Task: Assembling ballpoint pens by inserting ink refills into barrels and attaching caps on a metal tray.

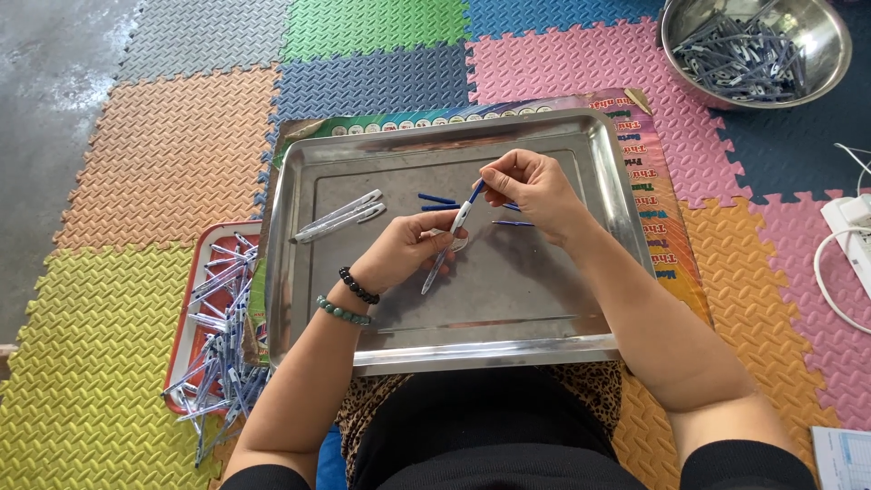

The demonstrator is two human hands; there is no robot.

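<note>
Pen (451, 238) is held slanted above a steel tray (581, 336), its barrel pinched in the left hand (408, 249) while the right hand (535, 186) fingertips are closed on its blue top end; loose blue refills (437, 200) lie just behind

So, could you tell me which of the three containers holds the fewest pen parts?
The steel tray on the lap: only a few loose pieces lie in it, whereas the red tray and the metal bowl hold dense heaps.
</note>
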